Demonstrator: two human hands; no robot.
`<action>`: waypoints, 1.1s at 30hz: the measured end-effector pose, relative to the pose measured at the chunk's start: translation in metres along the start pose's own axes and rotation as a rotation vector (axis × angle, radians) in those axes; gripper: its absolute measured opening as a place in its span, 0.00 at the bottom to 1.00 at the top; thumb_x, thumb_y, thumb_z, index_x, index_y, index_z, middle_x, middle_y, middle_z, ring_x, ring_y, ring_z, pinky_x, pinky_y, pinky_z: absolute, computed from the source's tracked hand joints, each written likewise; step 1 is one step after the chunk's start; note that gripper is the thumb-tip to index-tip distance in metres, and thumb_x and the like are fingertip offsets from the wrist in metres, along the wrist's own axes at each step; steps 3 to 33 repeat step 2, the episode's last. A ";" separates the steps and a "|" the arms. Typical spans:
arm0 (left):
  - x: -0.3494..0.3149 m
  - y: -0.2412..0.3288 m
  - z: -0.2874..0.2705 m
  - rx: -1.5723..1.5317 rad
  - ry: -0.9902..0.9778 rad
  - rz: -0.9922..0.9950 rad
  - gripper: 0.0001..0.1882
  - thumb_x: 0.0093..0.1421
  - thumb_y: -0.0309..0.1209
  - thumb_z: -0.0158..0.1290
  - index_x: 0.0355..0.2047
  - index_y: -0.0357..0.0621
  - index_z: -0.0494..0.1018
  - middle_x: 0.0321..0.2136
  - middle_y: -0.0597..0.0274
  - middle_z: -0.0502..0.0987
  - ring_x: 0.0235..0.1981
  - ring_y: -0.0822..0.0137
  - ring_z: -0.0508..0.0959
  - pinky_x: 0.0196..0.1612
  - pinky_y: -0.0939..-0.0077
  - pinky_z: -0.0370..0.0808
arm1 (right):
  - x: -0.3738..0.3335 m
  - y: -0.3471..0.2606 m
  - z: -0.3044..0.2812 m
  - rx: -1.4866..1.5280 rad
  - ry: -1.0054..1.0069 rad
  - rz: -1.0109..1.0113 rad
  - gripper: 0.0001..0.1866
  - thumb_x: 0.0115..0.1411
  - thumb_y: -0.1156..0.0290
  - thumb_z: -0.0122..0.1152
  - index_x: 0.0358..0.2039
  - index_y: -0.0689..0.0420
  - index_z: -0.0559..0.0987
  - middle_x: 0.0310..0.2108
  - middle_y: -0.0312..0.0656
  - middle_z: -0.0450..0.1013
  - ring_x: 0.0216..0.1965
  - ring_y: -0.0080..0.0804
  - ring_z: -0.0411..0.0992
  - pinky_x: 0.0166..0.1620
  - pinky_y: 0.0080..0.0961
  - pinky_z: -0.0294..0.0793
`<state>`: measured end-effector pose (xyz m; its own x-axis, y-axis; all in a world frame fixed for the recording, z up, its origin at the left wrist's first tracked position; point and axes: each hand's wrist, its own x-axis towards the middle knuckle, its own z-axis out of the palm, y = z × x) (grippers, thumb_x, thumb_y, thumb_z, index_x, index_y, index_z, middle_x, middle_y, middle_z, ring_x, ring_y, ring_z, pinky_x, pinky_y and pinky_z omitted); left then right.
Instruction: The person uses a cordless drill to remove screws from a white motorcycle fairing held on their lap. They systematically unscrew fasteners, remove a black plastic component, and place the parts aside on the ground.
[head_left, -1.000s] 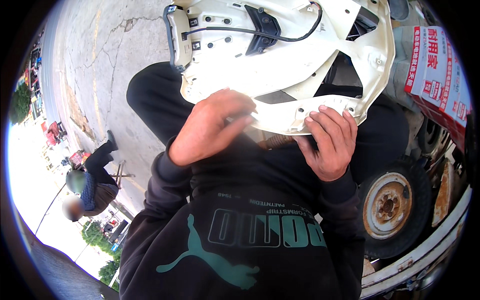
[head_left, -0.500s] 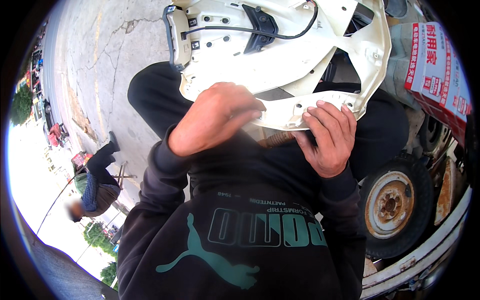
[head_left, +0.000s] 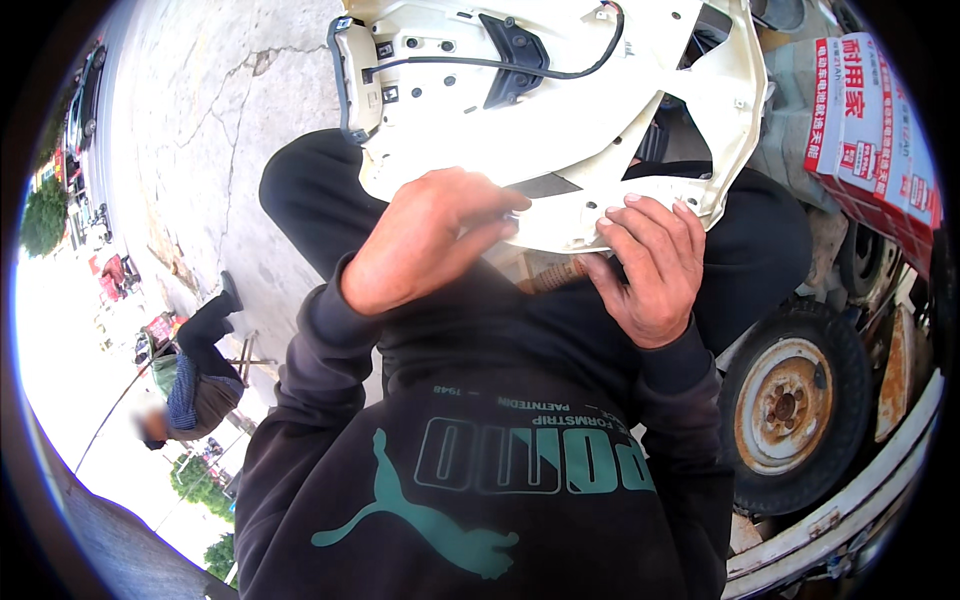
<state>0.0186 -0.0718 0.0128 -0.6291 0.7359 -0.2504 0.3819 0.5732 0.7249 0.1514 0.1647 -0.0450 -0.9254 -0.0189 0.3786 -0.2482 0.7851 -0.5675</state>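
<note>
A large cream-white plastic vehicle body panel, its inner side facing up, rests across my lap. A black cable runs over it to a dark bracket, and a black-edged piece sits at its left end. My left hand is at the panel's near edge, thumb and forefinger pinched together; what lies between the tips is too small to make out. Around the same edge, farther right, my right hand has its fingers on top and its thumb underneath.
To the right stand a red-and-white carton and a rusty wheel with a black tyre, beside a white curved rail. A ribbed brownish object shows below the panel. Another person sits at the left on cracked concrete.
The panel has shifted slightly up and to the left in view, and my right hand has moved a little with it. My left hand keeps its pinch at the edge.
</note>
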 end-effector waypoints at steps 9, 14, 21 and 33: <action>-0.001 0.002 0.000 -0.014 0.007 -0.029 0.13 0.60 0.23 0.64 0.46 0.41 0.83 0.32 0.55 0.82 0.36 0.56 0.81 0.44 0.65 0.77 | 0.000 0.000 0.000 0.003 -0.006 0.002 0.20 0.50 0.71 0.79 0.45 0.56 0.84 0.48 0.40 0.81 0.55 0.42 0.78 0.65 0.47 0.66; -0.001 0.002 0.000 -0.014 0.007 -0.029 0.13 0.60 0.23 0.64 0.46 0.41 0.83 0.32 0.55 0.82 0.36 0.56 0.81 0.44 0.65 0.77 | 0.000 0.000 0.000 0.003 -0.006 0.002 0.20 0.50 0.71 0.79 0.45 0.56 0.84 0.48 0.40 0.81 0.55 0.42 0.78 0.65 0.47 0.66; -0.001 0.002 0.000 -0.014 0.007 -0.029 0.13 0.60 0.23 0.64 0.46 0.41 0.83 0.32 0.55 0.82 0.36 0.56 0.81 0.44 0.65 0.77 | 0.000 0.000 0.000 0.003 -0.006 0.002 0.20 0.50 0.71 0.79 0.45 0.56 0.84 0.48 0.40 0.81 0.55 0.42 0.78 0.65 0.47 0.66; -0.001 0.002 0.000 -0.014 0.007 -0.029 0.13 0.60 0.23 0.64 0.46 0.41 0.83 0.32 0.55 0.82 0.36 0.56 0.81 0.44 0.65 0.77 | 0.000 0.000 0.000 0.003 -0.006 0.002 0.20 0.50 0.71 0.79 0.45 0.56 0.84 0.48 0.40 0.81 0.55 0.42 0.78 0.65 0.47 0.66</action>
